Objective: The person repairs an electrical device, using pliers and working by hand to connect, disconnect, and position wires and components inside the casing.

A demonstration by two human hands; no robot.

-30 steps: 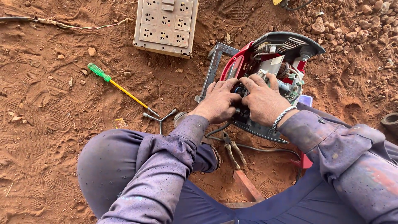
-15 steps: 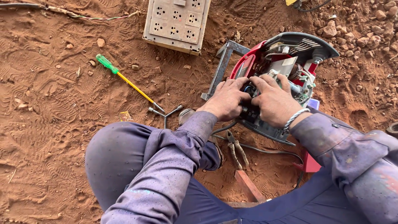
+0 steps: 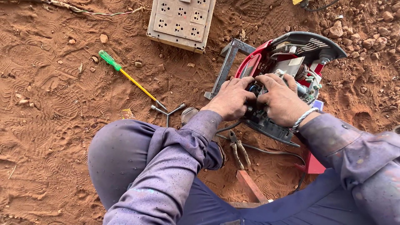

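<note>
Crouching over the red power tool (image 3: 287, 62) on the red dirt (image 3: 54, 125), I have both hands buried in its opened middle. My left hand (image 3: 231, 99) lies on the tool's near left side, fingers curled down into the dark gap where the wiring shows; whether they pinch anything in there I cannot tell, since the knuckles hide the tips. My right hand (image 3: 281, 100), with a metal bracelet (image 3: 303, 118) at the wrist, presses right beside it, fingers bent and spread over the same opening, touching the grey inner parts; what they clamp, if anything, is hidden too.

Just left of the tool stands its grey metal frame (image 3: 228, 66). Further left of the tool lies a screwdriver (image 3: 129, 79) with a green handle and yellow shaft, its tip near a small three-armed wrench (image 3: 167, 111). Beyond the tool's upper left sits a beige socket box (image 3: 181, 21). Below the tool, close to my knee (image 3: 125, 154), a pair of pliers (image 3: 238, 148) rests on the dirt beside a dark cable (image 3: 271, 151).
</note>
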